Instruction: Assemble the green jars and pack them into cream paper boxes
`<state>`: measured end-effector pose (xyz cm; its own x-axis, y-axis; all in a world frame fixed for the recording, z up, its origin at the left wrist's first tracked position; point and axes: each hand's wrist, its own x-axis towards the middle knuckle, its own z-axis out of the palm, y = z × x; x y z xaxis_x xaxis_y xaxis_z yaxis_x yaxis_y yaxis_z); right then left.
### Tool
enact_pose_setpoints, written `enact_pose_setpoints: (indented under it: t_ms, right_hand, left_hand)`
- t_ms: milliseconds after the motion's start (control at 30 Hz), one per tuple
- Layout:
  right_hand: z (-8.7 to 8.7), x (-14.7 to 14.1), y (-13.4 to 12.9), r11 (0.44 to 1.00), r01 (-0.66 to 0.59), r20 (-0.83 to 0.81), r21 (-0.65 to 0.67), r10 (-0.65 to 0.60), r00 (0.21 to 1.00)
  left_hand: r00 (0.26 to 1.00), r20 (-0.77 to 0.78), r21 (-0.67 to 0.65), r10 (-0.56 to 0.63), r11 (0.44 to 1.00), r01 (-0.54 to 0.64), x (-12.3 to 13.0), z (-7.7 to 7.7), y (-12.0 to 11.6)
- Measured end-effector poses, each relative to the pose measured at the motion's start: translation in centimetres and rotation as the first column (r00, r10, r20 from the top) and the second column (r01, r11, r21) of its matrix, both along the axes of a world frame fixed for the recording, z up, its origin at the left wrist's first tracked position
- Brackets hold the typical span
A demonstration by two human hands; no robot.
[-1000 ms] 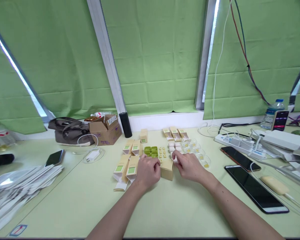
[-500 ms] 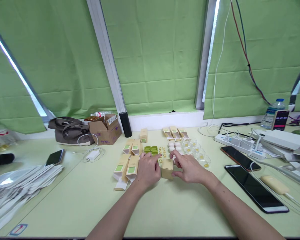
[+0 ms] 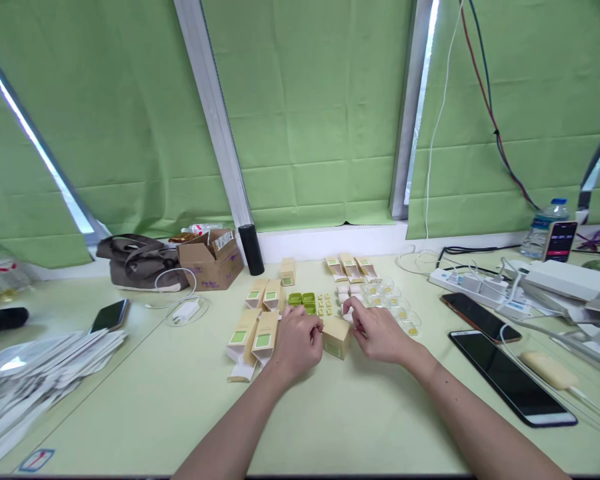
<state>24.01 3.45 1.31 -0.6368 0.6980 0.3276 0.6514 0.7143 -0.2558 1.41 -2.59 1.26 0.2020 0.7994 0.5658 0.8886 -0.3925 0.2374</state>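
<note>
A small tan cardboard box [image 3: 337, 337] with a green label low on its front stands turned at an angle between my hands. My left hand [image 3: 299, 341] is closed at the box's left side, with thumb and finger at its upper edge. At the right side my right hand [image 3: 380, 332] has curled fingers at the box's back corner. Behind the hands lie green square cups [image 3: 308, 298], small yellow pieces [image 3: 325, 301], white pieces [image 3: 349, 289] and clear domed lids with yellow centres [image 3: 379, 300]. Opened tan boxes [image 3: 243, 335] lie beside my left hand.
More tan boxes [image 3: 351, 268] lie farther back. To the right are phones [image 3: 510, 373], a power bank [image 3: 550, 370] and a power strip [image 3: 480, 287] with cables. At left are flat white packaging strips [image 3: 45, 380], a bag [image 3: 143, 263], a carton [image 3: 213, 260] and a black cylinder [image 3: 251, 249].
The small box has turned, so its green label now shows at the front. My right thumb has drawn in from the box's front side, and my left fingers have curled in more.
</note>
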Motion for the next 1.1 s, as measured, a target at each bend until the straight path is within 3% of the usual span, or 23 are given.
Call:
enact_pose_setpoints:
  t_ms: [200, 333, 533, 733, 1100]
  right_hand:
    - [-0.5, -0.7, 0.2, 0.993, 0.111, 0.021, 0.036, -0.112, 0.994]
    - [-0.4, -0.8, 0.3, 0.979, 0.198, 0.005, 0.044, -0.199, 0.980]
    - [-0.1, -0.2, 0.8, 0.919, 0.386, -0.190, 0.077, -0.366, 0.911]
    - [-0.2, -0.1, 0.7, 0.895, 0.423, -0.369, 0.143, -0.349, 0.862]
    - [-0.2, -0.2, 0.2, 0.877, 0.416, -0.516, 0.242, -0.247, 0.820]
  left_hand:
    - [0.999, -0.006, 0.010, -0.038, 0.999, 0.038, 0.3, -0.2, -0.2]
    - [0.999, 0.041, 0.051, 0.007, 0.999, -0.009, -0.1, -0.5, 0.1]
    - [0.996, 0.093, 0.031, 0.016, 0.999, -0.019, 0.0, 0.1, -0.1]
    - [0.995, 0.059, -0.079, -0.079, 0.993, 0.083, 1.4, 0.9, -0.7]
    - [0.937, -0.243, -0.274, -0.249, 0.945, 0.180, 3.1, 2.4, 0.4]
